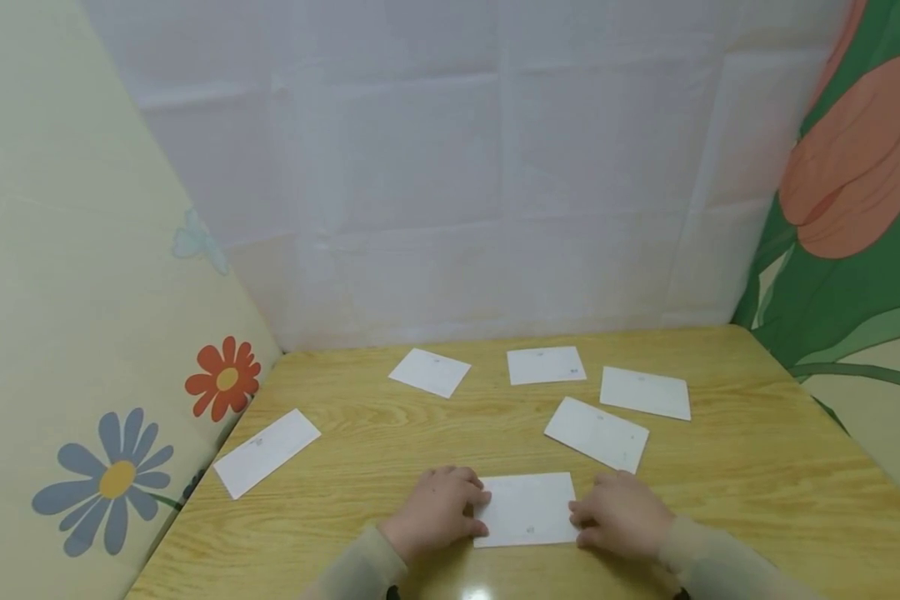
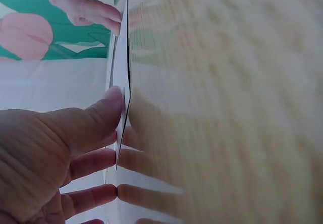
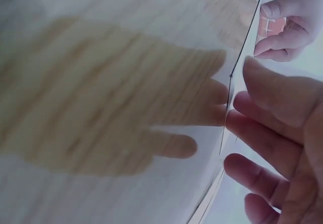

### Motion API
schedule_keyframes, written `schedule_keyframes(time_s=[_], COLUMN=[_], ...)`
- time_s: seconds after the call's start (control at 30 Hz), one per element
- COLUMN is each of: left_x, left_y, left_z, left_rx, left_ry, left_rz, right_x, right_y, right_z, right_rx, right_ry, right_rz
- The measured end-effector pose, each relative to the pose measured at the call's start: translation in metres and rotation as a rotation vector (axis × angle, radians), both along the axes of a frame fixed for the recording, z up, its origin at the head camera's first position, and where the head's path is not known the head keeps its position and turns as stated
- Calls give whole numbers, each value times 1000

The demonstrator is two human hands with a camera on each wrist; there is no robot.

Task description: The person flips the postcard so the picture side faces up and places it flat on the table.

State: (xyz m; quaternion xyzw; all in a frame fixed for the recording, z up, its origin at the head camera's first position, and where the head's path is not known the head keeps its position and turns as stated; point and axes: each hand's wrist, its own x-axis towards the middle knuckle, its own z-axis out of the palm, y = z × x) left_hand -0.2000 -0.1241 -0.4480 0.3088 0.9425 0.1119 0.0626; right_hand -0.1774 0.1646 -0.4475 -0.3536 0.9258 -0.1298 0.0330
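Observation:
A white rectangular card [image 1: 527,508] with a small printed mark near its front edge lies on the wooden table before me. My left hand [image 1: 438,512] is at its left end, thumb and index fingertip touching the card. In the left wrist view the left thumb [image 2: 101,118] lies on the card's surface, while the other fingertips reach the tabletop beside it. At the opposite end, my right hand [image 1: 622,515] touches the right edge with relaxed, slightly bent fingers. The right wrist view has the right thumb [image 3: 267,85] over the card and the fingertips at its edge.
Just beyond my right hand lies another white card [image 1: 598,435]. Farther back are a card at right [image 1: 645,392], one at centre [image 1: 546,366] and one left of it [image 1: 429,372]. Another card [image 1: 267,454] lies far left. A white cloth [image 1: 450,183] hangs behind the table [image 1: 390,442].

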Motion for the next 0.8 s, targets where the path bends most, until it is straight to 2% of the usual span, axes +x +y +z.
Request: schedule_keyframes(time_s=[0.17, 0.37, 0.43, 0.8], left_x=[-4, -7, -8, -13], left_y=[2, 4, 5, 7], left_z=[-1, -2, -1, -1], left_rx=[50, 72, 75, 90], left_ry=[22, 29, 37, 26], left_rz=[42, 72, 75, 96], right_x=[-13, -27, -30, -45], right_y=[-7, -16, -19, -24], right_z=[-3, -2, -1, -3], right_rx=[-47, -119, -125, -151], right_ry=[-47, -241, -273, -291], right_rz=[-33, -141, -174, -285])
